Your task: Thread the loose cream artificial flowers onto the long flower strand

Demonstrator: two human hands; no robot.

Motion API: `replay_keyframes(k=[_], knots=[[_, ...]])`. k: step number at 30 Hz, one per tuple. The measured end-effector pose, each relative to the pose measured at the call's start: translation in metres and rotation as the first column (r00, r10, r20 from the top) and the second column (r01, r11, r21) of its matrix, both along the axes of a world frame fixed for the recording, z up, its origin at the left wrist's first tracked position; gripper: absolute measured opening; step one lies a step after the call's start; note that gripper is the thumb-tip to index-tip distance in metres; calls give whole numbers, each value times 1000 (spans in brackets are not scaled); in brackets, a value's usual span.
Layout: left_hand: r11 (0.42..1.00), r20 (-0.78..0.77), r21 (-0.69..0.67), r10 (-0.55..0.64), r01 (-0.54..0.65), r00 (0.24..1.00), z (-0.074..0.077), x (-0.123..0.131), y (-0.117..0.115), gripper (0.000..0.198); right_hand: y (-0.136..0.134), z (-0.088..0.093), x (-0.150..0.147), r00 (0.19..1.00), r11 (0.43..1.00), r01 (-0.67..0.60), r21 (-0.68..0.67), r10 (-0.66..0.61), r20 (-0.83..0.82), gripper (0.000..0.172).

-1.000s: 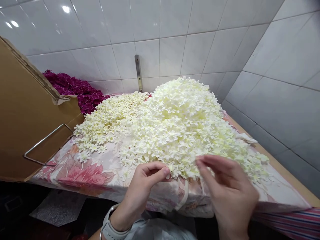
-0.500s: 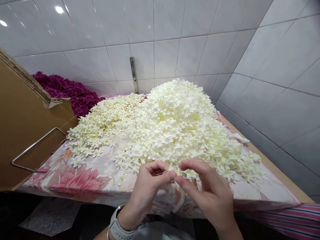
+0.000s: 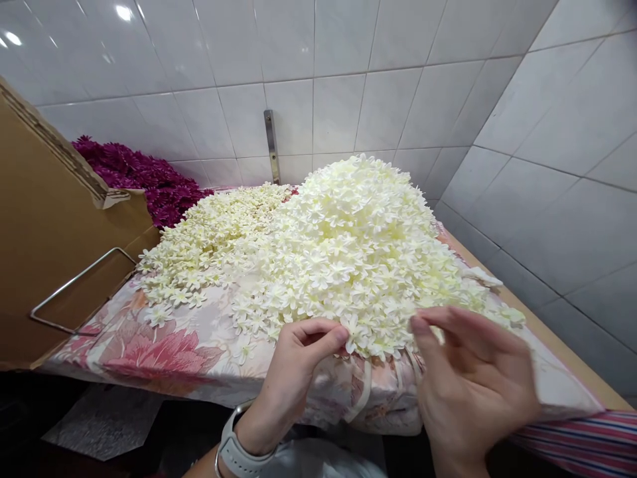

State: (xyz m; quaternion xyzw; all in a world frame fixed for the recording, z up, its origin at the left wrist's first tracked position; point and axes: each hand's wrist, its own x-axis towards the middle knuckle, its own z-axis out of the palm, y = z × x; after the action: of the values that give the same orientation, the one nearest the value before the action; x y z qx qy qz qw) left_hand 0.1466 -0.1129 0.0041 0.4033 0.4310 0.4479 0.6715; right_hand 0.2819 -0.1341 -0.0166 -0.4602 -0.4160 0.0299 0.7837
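My left hand (image 3: 293,365), seen from my head camera, has thumb and forefinger pinched together at the edge of one white flower (image 3: 354,333), a small artificial-looking bloom, at the front of a large heap. My right hand (image 3: 472,385) is to its right, slightly blurred, thumb and forefinger tips close together; I cannot tell whether that grip has anything between them. The two hands are apart, and the right one covers part of the heap's near right side.

The white flower heap (image 3: 363,245) rises high ahead of me, blocking my view of the worktop behind it. Left of it, a lower spread of cream flowers (image 3: 223,219) runs back toward the white tiled wall (image 3: 338,113), where an upright metal strip (image 3: 271,143) is fixed. At the far left, a pile of deep purple flowers (image 3: 144,176) is partly hidden by a tall cardboard box (image 3: 60,232), which closes off that end. A metal wire loop (image 3: 74,281) stands against the cardboard.

A floral cloth (image 3: 164,358) covers the worktop, with bare wood (image 3: 572,357) along its right side. A pale strip (image 3: 365,392) hangs over the front edge between my hands, and striped fabric (image 3: 592,435) shows at lower right. I wear a light watch (image 3: 241,453) on my left wrist.
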Motion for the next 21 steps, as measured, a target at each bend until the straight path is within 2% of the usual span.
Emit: replay_keyframes(k=[2,4,6,9,11,13,14,15,16,17,18,19,21], knots=[[1000,5,8,5,-5,1000,-1,0,0,19,11,4,5,991,992,107,65,-112,73,34],[1000,9,12,2,-2,1000,-3,0,0,19,21,5,13,949,988,147,-46,-127,290,28],[1000,1,12,-1,1,1000,-4,-1,0,20,28,4,20,866,966,204,-157,-104,488,22],[1000,-16,-1,10,-10,1000,-5,0,2,21,24,1,24,813,951,287,-117,-177,554,18],[1000,-25,-17,4,-4,1000,-5,1,3,20,14,-1,24,862,966,230,-118,-146,485,17],[999,-38,-13,-32,31,999,-6,3,3,19,1,-2,22,914,976,42,-214,49,402,16],[998,-55,10,-54,55,997,-6,4,2,18,-4,-1,21,915,961,-62,-270,163,369,15],[996,-83,55,-66,71,994,-6,6,1,17,-7,1,21,905,945,-123,-303,232,356,15],[989,-128,128,-60,77,990,-6,7,1,16,-8,3,22,893,942,-122,-312,241,379,14],[970,-188,231,-25,69,982,-5,9,0,14,-7,5,23,884,955,-55,-292,183,430,12],[932,-258,358,50,47,965,-4,10,1,13,-3,7,26,867,968,59,-243,71,493,10],[865,-322,501,160,25,933,-3,12,2,12,2,10,29,833,964,181,-194,-45,552,8],[657,-391,753,399,39,829,1,17,7,14,17,14,35,762,933,317,-172,-142,631,8]])
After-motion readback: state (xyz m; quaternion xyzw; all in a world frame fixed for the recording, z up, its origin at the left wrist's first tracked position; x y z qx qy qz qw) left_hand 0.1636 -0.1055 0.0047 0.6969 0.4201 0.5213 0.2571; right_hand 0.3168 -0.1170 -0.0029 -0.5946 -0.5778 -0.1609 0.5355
